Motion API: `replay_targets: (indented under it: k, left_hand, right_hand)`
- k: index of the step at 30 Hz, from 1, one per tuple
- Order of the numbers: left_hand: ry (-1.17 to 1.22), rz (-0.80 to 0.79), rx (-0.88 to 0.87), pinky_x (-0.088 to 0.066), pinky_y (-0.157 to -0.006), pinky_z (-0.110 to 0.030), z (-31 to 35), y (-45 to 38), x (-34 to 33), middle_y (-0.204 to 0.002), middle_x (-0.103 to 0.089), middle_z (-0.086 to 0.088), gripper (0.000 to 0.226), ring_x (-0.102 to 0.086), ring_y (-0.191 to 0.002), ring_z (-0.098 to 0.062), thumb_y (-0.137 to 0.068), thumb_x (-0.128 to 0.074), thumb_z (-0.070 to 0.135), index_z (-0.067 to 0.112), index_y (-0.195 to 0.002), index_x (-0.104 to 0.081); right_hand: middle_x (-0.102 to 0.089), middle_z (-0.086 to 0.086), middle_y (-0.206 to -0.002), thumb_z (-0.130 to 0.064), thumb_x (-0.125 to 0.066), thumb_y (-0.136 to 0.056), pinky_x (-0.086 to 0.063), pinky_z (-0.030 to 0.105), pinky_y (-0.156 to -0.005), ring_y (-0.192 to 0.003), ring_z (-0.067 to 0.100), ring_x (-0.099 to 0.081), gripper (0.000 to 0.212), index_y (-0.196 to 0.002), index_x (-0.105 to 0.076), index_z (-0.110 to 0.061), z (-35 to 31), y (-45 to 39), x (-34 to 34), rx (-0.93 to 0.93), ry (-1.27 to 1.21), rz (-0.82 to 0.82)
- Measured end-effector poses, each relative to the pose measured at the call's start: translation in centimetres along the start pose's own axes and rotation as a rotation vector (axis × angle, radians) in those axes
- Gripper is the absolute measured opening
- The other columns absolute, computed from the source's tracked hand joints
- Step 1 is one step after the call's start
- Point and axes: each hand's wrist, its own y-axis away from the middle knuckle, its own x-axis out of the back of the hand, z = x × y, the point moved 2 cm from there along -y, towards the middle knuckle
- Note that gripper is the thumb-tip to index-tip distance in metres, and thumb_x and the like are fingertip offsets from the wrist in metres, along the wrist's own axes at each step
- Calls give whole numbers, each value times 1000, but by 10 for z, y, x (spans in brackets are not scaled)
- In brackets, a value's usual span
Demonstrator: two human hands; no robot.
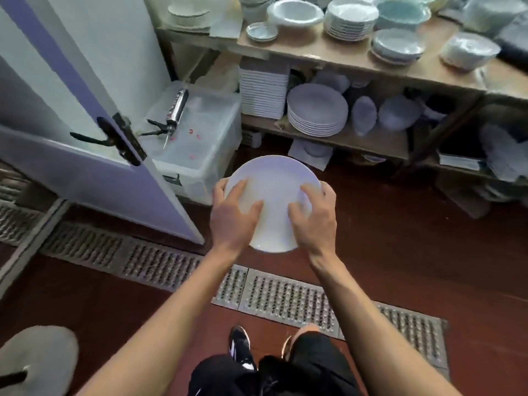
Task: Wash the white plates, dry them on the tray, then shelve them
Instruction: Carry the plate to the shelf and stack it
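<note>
I hold a white plate (273, 184) flat in the air above the red-brown floor, in front of a wooden shelf unit (337, 60). My left hand (233, 217) grips its left rim, fingers spread over the top. My right hand (314, 217) grips the right rim the same way. Whether more plates lie beneath the top one is hidden. On the middle shelf, straight ahead, sits a stack of similar white plates (317, 110).
The top shelf carries several stacks of plates and bowls (351, 18). A tall stack of square white dishes (263, 91) stands left of the round stack. A clear plastic bin (197, 138) with a caulking gun (174, 112) sits left. An open door (85, 155) stands left. A metal drain grate (285, 298) crosses the floor.
</note>
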Motion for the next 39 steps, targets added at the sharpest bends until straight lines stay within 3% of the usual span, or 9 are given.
replay_targets:
  k: [4, 9, 15, 22, 29, 39]
  left_hand:
    - [-3, -127, -134, -43, -95, -28, 41, -33, -66, -140, -44, -6, 55, -51, -123, -19, -83, -78, 34, 18, -133, -63]
    - [2, -255, -213, -37, -93, -22, 97, -62, -153, -138, -44, -5, 54, -53, -121, -20, -83, -78, 30, 20, -134, -62]
    - [4, -336, -349, -49, -96, -33, 188, -117, -255, -137, -45, -5, 54, -55, -120, -22, -82, -79, 28, 23, -133, -61]
    - [44, -369, -383, -41, -97, -27, 250, -158, -334, -139, -44, -6, 54, -52, -126, -23, -83, -78, 26, 21, -134, -60]
    - [45, -429, -391, -41, -96, -27, 278, -201, -411, -138, -45, -3, 53, -49, -127, -20, -83, -78, 26, 23, -133, -59]
    - [138, -509, -392, -43, -91, -31, 352, -322, -532, -138, -42, 1, 50, -50, -125, -19, -85, -75, 29, 27, -132, -58]
  right_hand:
    - [-43, 13, -141, -22, -67, -80, -47, 38, -101, -124, 31, -51, 44, -123, -65, -14, 48, -33, 36, -146, 22, 105]
    - [-41, 14, -144, -18, -72, -81, -47, 39, -103, -127, 34, -52, 44, -125, -66, -11, 113, -82, 80, -282, 35, 205]
    - [-39, 13, -148, -18, -72, -85, -44, 39, -110, -133, 32, -48, 45, -128, -65, -11, 174, -166, 150, -324, 16, 321]
    - [-38, 13, -150, -20, -72, -86, -45, 42, -109, -132, 32, -48, 46, -130, -64, -12, 216, -246, 209, -319, 54, 339]
    - [-37, 7, -150, -23, -71, -89, -43, 34, -109, -133, 28, -48, 48, -134, -62, -13, 267, -308, 226, -409, 81, 319]
    - [-37, 6, -151, -18, -69, -92, -33, 20, -104, -136, 24, -43, 46, -136, -60, -10, 309, -465, 274, -449, 165, 351]
